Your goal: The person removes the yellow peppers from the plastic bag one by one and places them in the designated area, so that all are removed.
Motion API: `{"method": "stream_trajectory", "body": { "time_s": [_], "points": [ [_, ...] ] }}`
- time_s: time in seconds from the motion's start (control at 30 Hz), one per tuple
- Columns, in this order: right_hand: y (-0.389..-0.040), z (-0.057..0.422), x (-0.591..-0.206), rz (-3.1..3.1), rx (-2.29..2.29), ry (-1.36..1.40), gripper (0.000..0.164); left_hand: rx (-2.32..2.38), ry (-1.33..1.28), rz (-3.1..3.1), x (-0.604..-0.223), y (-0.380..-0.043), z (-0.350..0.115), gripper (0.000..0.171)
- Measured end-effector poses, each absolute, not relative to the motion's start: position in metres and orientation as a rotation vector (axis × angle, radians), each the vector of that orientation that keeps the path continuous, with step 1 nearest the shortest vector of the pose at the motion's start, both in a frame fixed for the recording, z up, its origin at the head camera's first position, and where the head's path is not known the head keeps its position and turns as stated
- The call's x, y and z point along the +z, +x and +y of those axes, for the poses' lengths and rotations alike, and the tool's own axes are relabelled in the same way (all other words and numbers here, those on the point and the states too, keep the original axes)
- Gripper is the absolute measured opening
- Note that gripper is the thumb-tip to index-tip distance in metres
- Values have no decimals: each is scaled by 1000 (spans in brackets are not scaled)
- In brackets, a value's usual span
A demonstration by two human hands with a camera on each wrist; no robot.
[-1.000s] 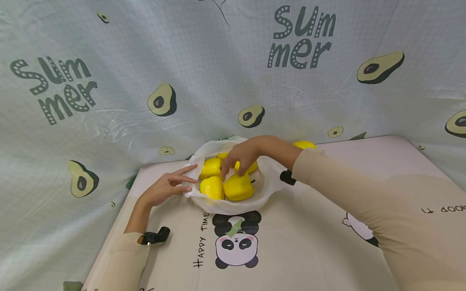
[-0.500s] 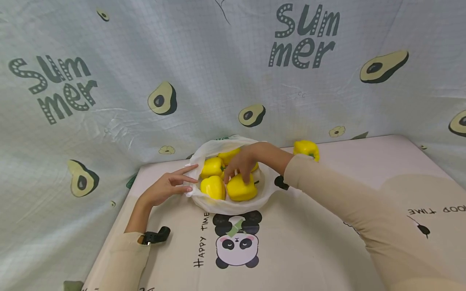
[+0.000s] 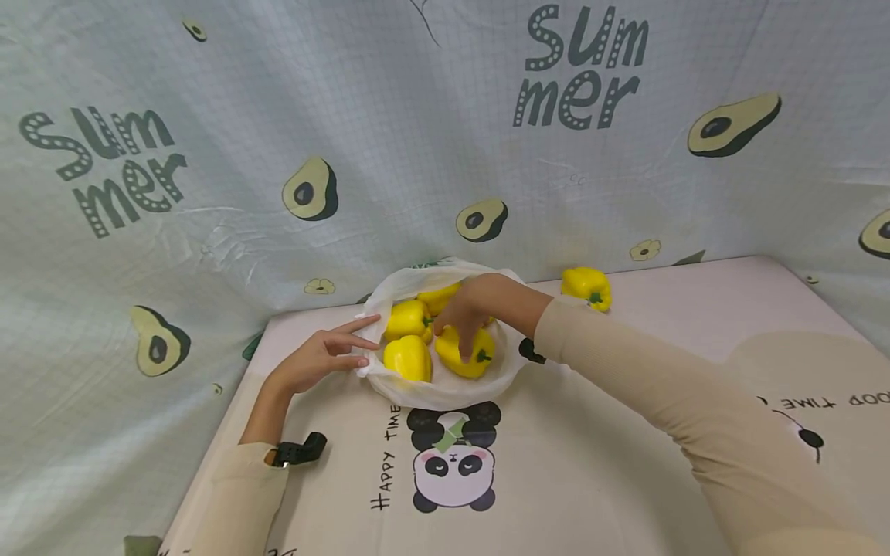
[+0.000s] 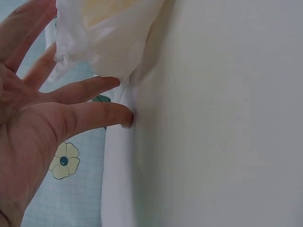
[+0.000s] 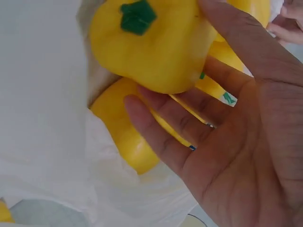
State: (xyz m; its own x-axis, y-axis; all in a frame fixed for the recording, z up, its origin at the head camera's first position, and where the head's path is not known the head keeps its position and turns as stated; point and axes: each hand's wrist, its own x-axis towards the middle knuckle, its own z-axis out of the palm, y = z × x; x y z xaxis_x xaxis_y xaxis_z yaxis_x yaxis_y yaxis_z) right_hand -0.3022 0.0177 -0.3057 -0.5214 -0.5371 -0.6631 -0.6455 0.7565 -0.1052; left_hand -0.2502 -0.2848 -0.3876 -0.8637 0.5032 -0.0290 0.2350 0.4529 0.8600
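Seemingly, the right grip (image 3: 474,309) pinches a yellow bell pepper (image 5: 158,56) beneath it, green stem (image 5: 138,18) rightward — left grip (image 3: 321,359), fingers spread, lies farther.

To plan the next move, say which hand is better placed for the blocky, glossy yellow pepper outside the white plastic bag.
Probably the right hand: it is nearer the outside pepper, though it now holds another yellow pepper. The left hand is at the bag's opposite side.

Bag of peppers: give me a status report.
Right hand holds yellow pepper inside bag. Left hand touches bag's rim, fingers spread. Loose pepper on table, outside bag. Nothing visibly blocking.
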Motion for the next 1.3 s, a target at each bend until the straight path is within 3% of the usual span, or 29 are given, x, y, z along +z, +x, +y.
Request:
{"method": "stream_trajectory", "body": {
  "time_s": [0.27,0.67,1.3],
  "points": [
    [-303,22,-305,2166,169,-991,87,1361,619,2425,-387,-250,-284,29],
    [-312,23,-312,2123,110,-938,80,1393,619,2403,-389,-249,-282,29],
    [-327,37,-330,2033,-221,-792,89,1383,511,2368,-384,-254,-281,36]
  ]
}}
